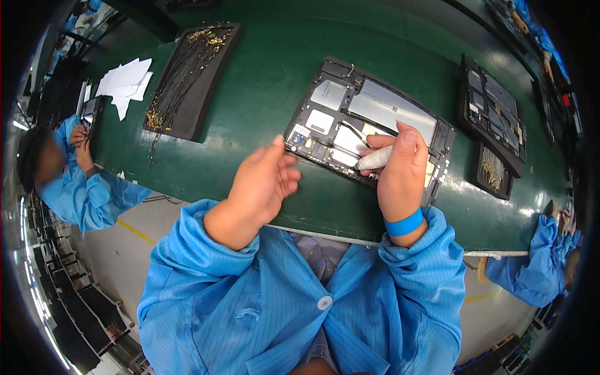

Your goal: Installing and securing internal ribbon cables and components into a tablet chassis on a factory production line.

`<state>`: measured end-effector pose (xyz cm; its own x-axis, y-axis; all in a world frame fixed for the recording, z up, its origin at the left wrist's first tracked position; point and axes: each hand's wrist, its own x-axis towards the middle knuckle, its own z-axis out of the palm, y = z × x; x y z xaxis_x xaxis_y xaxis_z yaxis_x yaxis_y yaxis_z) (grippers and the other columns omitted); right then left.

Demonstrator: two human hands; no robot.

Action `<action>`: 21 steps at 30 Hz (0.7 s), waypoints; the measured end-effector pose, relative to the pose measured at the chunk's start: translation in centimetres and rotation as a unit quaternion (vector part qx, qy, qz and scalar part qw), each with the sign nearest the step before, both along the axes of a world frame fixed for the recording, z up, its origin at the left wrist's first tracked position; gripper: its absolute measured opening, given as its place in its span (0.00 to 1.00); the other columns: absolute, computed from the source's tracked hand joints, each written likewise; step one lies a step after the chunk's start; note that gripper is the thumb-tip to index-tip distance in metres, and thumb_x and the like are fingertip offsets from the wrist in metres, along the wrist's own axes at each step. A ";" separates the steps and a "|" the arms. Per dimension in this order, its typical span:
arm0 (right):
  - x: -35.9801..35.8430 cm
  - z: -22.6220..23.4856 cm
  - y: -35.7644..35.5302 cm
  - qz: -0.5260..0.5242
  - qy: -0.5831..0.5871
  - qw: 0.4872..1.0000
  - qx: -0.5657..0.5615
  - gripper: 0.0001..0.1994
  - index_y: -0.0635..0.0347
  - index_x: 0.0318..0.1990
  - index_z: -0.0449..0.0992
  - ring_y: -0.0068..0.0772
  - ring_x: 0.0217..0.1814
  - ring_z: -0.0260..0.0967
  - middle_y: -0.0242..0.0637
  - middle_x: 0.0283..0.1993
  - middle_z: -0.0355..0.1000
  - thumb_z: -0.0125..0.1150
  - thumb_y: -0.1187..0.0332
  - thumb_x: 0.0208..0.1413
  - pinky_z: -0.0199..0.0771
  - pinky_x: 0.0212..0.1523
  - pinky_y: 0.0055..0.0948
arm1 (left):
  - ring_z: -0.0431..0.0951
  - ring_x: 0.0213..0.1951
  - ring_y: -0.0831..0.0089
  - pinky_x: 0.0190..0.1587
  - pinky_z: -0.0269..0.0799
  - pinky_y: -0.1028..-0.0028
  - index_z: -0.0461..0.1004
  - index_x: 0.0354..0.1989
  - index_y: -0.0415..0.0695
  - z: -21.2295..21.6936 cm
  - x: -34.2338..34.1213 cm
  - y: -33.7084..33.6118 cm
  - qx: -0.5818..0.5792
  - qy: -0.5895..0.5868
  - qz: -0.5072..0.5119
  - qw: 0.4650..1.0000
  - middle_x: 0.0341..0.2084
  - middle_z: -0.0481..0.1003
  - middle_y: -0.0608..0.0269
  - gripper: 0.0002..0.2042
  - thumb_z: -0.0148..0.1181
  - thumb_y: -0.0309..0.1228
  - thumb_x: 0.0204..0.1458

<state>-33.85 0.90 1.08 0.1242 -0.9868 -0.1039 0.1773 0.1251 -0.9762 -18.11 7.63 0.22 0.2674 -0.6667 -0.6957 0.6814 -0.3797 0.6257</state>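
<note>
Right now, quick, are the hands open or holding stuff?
Left hand: open, loosely curled, by the black device.
Right hand: fingers bent; can't tell if it's holding something.

The bench (269,81) is carrying papers (128,80) and a tray (201,94) left of the hands (256,184), a device (350,139) by them, trays (502,151) right.
</note>
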 end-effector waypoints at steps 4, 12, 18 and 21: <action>-0.4 -0.2 -0.6 0.009 -0.001 1.000 0.010 0.21 0.66 0.44 0.55 0.23 0.24 0.63 0.43 0.30 0.66 0.38 0.55 0.54 0.65 0.21 0.19 | 0.66 0.18 0.82 0.18 0.60 0.84 0.65 0.34 0.42 0.5 0.5 -0.6 -0.044 -0.138 0.052 0.988 0.21 0.67 0.69 0.09 0.47 0.34 0.49; -0.3 0.0 -0.6 0.020 -0.013 0.999 0.027 0.22 0.66 0.47 0.55 0.22 0.27 0.62 0.43 0.30 0.66 0.38 0.55 0.54 0.65 0.24 0.19 | 0.65 0.18 0.84 0.18 0.58 0.87 0.60 0.46 0.35 1.5 -1.0 2.5 0.089 -0.082 -0.380 0.917 0.21 0.66 0.68 0.19 0.48 0.33 0.48; 0.0 1.1 -2.3 0.110 0.080 0.986 0.092 0.22 0.68 0.46 0.60 0.27 0.31 0.64 0.45 0.33 0.67 0.45 0.57 0.50 0.65 0.32 0.22 | 0.62 0.17 0.84 0.16 0.55 0.86 0.67 0.29 0.42 1.1 -1.1 -0.7 0.045 -0.070 -0.338 0.938 0.20 0.65 0.69 0.08 0.46 0.33 0.49; 0.3 1.0 -3.7 0.264 0.312 0.913 -0.011 0.22 0.65 0.45 0.63 0.34 0.36 0.66 0.45 0.33 0.68 0.49 0.59 0.45 0.65 0.37 0.25 | 0.62 0.16 0.84 0.15 0.55 0.86 0.67 0.29 0.41 0.8 -1.0 -1.3 0.036 -0.085 -0.360 0.928 0.20 0.65 0.69 0.08 0.46 0.33 0.49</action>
